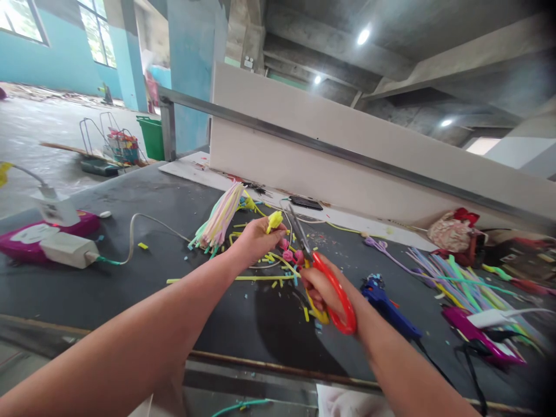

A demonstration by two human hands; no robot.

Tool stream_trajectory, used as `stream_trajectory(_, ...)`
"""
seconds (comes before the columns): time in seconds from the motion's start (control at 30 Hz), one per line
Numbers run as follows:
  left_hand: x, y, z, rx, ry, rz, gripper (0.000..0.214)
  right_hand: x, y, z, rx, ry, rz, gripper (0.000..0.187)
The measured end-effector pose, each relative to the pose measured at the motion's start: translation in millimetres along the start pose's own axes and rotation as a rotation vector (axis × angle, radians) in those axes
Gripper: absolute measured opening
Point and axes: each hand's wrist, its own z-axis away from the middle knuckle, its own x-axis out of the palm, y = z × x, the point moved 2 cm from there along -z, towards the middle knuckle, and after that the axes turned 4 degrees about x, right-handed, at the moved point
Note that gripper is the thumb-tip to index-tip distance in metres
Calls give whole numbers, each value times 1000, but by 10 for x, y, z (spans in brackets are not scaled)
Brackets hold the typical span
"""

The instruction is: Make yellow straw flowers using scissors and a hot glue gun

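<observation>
My left hand (254, 238) is closed round a small yellow pipe-cleaner piece (274, 220), held above the dark table (182, 301). My right hand (324, 286) grips red-and-yellow-handled scissors (334, 289), their blades (297, 230) pointing up towards the yellow piece and close beside it. Below the hands lie small pink shapes (290, 252) and several cut yellow and blue scraps (269, 278). A bundle of pastel pipe cleaners (219, 219) lies just left of my left hand.
A blue glue gun (386, 304) lies right of the scissors. More coloured pipe cleaners (456, 281) and a magenta tool (482, 336) lie at the right. A white adapter with cable (69, 249) and a magenta object (26, 237) sit left. A white partition (347, 150) backs the table.
</observation>
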Motion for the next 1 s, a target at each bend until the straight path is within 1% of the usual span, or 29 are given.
stream_trajectory(0.07, 25, 29, 26, 46, -65, -37, 7, -8, -93, -26, -5, -28, -17, 20)
stream_trajectory(0.13, 53, 49, 55, 87, -122, -56, 8, -5, -186, -88, -77, -52, -53, 23)
stream_trajectory(0.2, 80, 51, 77, 88, -163, -30, 11, 8, -242, -172, -131, -53, -94, 27)
stream_trajectory(0.27, 106, 37, 86, 59, -198, 13, 14, 25, -258, -250, -151, -41, -119, 32)
stream_trajectory(0.37, 126, 19, 77, 35, -203, 29, 15, 37, -253, -301, -165, -35, -130, 38)
stream_trajectory(0.5, 123, 33, 57, 22, -199, 6, 12, 20, -270, -247, -185, -103, -84, 38)
stream_trajectory(0.53, 118, 40, 55, 13, -205, -11, 10, 4, -282, -226, -199, -103, -82, 38)
stream_trajectory(0.6, 98, 52, 53, 6, -213, -70, 7, -48, -306, -190, -229, -65, -89, 40)
stream_trajectory(0.7, 51, 65, 46, 50, -226, -183, 4, -154, -322, -153, -264, -14, -75, 40)
stream_trajectory(0.8, -3, 70, 32, 99, -188, -251, 12, -245, -278, -125, -246, 23, -24, 39)
stream_trajectory(0.9, -54, 51, 4, 98, -68, -200, 16, -260, -149, -99, -150, 74, 58, 41)
stream_trajectory(1.0, -90, -4, -29, 87, 64, -145, 18, -203, 23, -82, -87, 110, 89, 41)
